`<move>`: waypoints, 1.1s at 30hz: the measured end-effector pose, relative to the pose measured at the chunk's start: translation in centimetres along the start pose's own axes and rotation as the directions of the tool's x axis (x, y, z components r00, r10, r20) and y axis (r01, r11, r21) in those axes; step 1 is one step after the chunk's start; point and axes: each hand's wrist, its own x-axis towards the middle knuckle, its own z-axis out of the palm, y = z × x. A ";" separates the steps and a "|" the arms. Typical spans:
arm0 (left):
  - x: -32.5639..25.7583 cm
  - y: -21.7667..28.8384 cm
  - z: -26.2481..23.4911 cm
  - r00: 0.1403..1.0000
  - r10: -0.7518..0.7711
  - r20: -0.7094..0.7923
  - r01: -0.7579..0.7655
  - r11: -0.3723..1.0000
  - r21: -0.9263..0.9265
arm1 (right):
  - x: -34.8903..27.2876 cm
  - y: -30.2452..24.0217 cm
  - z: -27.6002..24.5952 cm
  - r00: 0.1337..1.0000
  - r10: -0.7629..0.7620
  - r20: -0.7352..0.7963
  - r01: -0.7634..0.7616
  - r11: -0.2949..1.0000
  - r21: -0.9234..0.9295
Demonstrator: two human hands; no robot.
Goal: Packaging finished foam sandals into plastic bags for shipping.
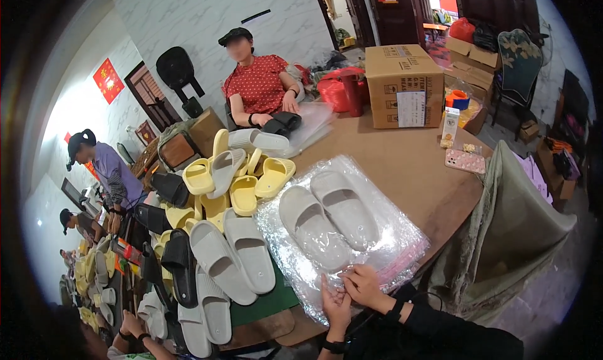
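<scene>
Grey slippers [314, 225] (2) lie, seemingly within a clear bag [389, 237], by the table's [402, 156] near edge; left hand [336, 302] and right hand [365, 286] pinch its edge. Closing, apparently; next calls for even pressure.

Bright glare on plastic bags [397, 250]; left wall [70, 96] washed out; fisheye rim black.

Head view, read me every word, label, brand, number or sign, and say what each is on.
I don't copy print out, but it shows here:
Cardboard box: large dark capitals, partly clear.
White label on that box: too small to read.
Red wall sign: gold characters, unquoted.
Small white carton: too small to read.
Gray slippers at centre: round marks, too small to read.
</scene>
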 end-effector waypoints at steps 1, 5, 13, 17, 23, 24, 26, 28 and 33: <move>0.0 0.0 0.0 1.000 0.001 -0.002 -0.001 1.000 -0.001 | -0.1 0.1 0.1 1.000 0.000 -0.005 0.000 1.000 0.002; -0.1 0.0 -0.1 1.000 -0.013 0.003 0.013 1.000 -0.025 | -0.1 0.0 0.1 1.000 0.007 0.006 -0.007 1.000 -0.021; -0.1 0.0 0.0 1.000 -0.019 -0.011 0.018 1.000 -0.024 | -0.1 0.0 0.2 1.000 0.020 -0.001 -0.020 1.000 -0.011; -0.1 0.2 0.1 1.000 -0.018 -0.005 0.018 1.000 0.017 | -0.2 0.1 0.2 1.000 0.010 -0.002 -0.010 0.999 -0.047; -0.2 0.8 0.6 1.000 -0.012 -0.013 0.012 1.000 -0.003 | -0.6 0.2 -0.1 0.997 0.043 0.062 -0.037 0.996 -0.085; -0.2 0.9 0.7 1.000 -0.015 -0.025 0.015 1.000 -0.005 | -0.5 0.1 -0.1 0.997 0.039 0.060 -0.034 0.996 -0.080; -0.2 0.8 0.7 0.999 -0.015 -0.030 0.015 1.000 -0.002 | -0.5 0.2 -0.1 0.998 0.034 0.057 -0.030 0.997 -0.076; -0.2 0.2 0.3 0.999 -0.016 -0.037 0.016 1.000 0.001 | -0.6 0.3 0.1 0.998 0.034 0.052 -0.031 0.998 -0.060; -0.1 -0.3 -0.2 1.000 -0.008 -0.005 0.008 0.999 0.052 | -0.4 0.2 0.1 0.999 0.033 0.032 -0.031 0.998 -0.046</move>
